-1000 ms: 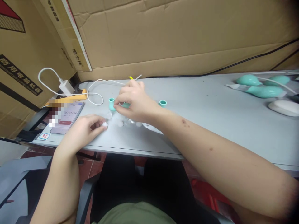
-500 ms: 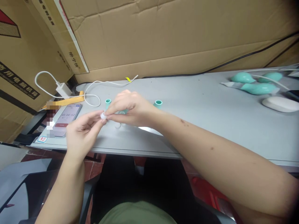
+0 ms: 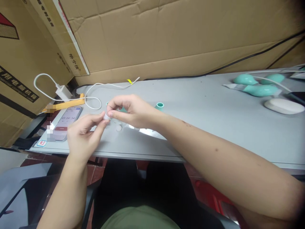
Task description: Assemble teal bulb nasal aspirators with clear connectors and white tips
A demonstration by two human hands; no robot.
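Observation:
My left hand (image 3: pixel 85 128) pinches a small white piece (image 3: pixel 106 117) between thumb and fingertips. From the other side, the thumb and index finger of my right hand (image 3: pixel 126 109) close on that same piece. Just below my right hand, a small white disc (image 3: pixel 118 128) lies on the grey table, with tinier pale bits near it. A teal cup-like piece (image 3: pixel 159 106) stands behind my right wrist. Other teal parts are mostly covered by my right hand, one of them with its rim (image 3: pixel 107 104) showing.
A phone (image 3: pixel 68 122) showing a timer lies left of my left hand, near an orange power strip (image 3: pixel 69 103) and white cable. Teal rounded objects (image 3: pixel 262 90) and a white mouse-shaped object (image 3: pixel 284 106) are at the right. Cardboard (image 3: pixel 178 38) stands behind.
The fingers of my right hand have curled and shifted slightly on the white piece. The white disc on the table now shows more fully. The whole view has moved a little.

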